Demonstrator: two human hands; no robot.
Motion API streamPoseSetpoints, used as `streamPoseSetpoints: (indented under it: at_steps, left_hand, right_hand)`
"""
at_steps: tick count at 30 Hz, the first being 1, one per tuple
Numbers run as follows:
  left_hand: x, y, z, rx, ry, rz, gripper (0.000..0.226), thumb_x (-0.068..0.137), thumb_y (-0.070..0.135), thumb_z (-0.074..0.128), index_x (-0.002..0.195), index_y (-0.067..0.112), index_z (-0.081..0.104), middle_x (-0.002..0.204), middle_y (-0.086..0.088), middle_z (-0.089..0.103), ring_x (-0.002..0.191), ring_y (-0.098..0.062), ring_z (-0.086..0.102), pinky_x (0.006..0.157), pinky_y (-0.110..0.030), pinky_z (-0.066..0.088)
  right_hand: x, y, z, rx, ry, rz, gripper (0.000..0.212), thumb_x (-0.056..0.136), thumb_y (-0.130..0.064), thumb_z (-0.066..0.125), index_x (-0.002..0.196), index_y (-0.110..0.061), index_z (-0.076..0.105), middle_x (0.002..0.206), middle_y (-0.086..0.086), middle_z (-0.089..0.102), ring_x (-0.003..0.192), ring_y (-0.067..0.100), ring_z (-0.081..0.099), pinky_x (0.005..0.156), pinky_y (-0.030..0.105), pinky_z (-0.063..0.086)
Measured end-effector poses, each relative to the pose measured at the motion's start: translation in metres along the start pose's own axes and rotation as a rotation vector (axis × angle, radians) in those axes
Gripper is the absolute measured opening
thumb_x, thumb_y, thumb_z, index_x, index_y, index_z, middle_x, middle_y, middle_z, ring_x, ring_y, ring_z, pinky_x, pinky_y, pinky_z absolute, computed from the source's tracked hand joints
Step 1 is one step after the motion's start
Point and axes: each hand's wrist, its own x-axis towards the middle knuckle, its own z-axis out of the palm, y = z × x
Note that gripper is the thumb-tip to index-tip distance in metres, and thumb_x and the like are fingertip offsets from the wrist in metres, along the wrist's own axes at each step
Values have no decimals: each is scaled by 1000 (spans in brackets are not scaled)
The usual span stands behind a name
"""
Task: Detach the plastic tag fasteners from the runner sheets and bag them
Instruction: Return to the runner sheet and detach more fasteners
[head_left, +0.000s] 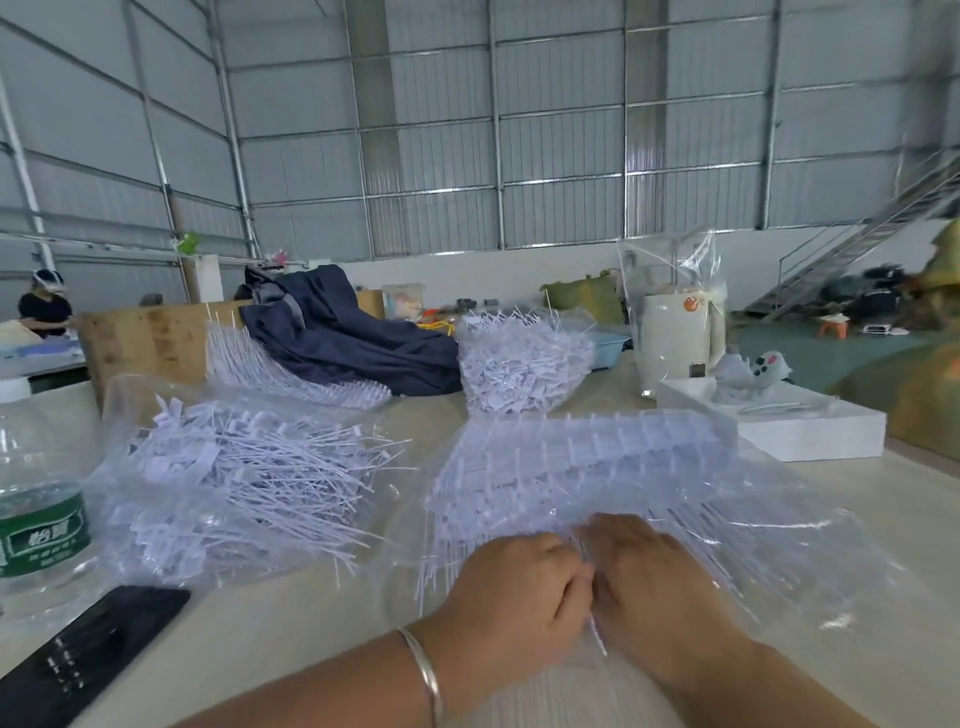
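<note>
**Fasteners and runner sheets on the bench**

I see pale lilac runner sheets (582, 467) stacked near the bench's front edge, stems fanning toward me. Loose detached fasteners (244, 478) lie heaped on a clear bag (156, 395) toward the left edge.

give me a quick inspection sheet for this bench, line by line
surface: pale table, mostly covered
job's things: runner sheets under both hands; loose fasteners in open clear bag; second heap behind
clutter: water bottle, black phone, navy cloth, white box
grippers: left hand and right hand curled, pinching fasteners at the sheet edge
cables: nothing seen
surroundings: metal-walled hall, staircase, seated person far left
</note>
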Motion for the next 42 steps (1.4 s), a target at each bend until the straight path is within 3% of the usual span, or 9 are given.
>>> streamPoseSetpoints:
  at_steps: [5,12,19,23,25,27,30,34,42]
  left_hand:
    - [-12,-29,5,125,-234,-124,23,96,26,34,100,14,54,105,-3,50,101,-20,47,87,-36,41]
    - [-13,-75,5,221,-316,-514,41,99,36,37,132,12,42,137,-6,43,128,-23,38,105,-37,37]
    - [14,-96,0,-144,-268,-918,45,93,42,53,107,1,64,110,-19,66,102,-35,63,79,-38,51]
    - [24,-112,3,-305,-261,-1088,24,91,5,48,106,-6,65,112,-25,66,102,-35,64,80,-37,52]
    - [25,-118,3,-452,-212,-1141,18,89,-6,48,87,-5,65,94,-29,67,85,-38,66,80,-45,54]
    - [23,-119,0,-506,-149,-1152,17,84,-9,50,75,-2,63,78,-26,64,69,-35,62,72,-46,53]
    - [20,-116,-8,-457,-153,-1120,18,80,-6,59,71,9,61,82,-20,66,79,-31,67,74,-38,58]
    - [11,-113,-11,-763,-116,-1141,15,71,-16,73,67,-4,65,59,-15,55,39,-17,53,44,-22,45]
    - [16,-102,-9,-640,-321,-1188,18,74,-1,74,70,3,58,53,-12,45,42,-20,40,45,-22,30]
  right_hand:
    - [-3,5,7,-4,-89,116,60,99,-54,19,154,-29,16,162,-7,15,149,10,9,120,34,9]
    - [-4,12,10,-23,-148,164,62,98,-54,27,154,-30,11,160,-3,17,148,17,13,119,38,14]
    - [-1,17,8,71,-169,180,59,101,-47,28,154,-27,14,160,1,21,147,17,18,120,34,15]
    - [0,21,7,106,-144,171,55,101,-37,33,152,-24,21,156,2,30,143,19,27,116,30,22]
    - [0,21,8,124,-137,172,55,100,-38,35,152,-24,22,156,2,31,143,20,28,115,30,24]
    - [1,21,9,125,-148,174,58,100,-41,35,153,-24,21,159,2,26,145,20,25,116,31,22]
    - [2,21,10,124,-165,180,59,99,-44,35,154,-25,20,160,3,23,146,20,23,117,33,19]
    - [2,20,10,134,-177,211,60,98,-45,37,153,-27,20,160,3,24,147,21,20,118,35,17]
    - [2,18,10,161,-234,239,62,98,-48,34,155,-27,18,162,2,17,149,19,14,118,33,13]
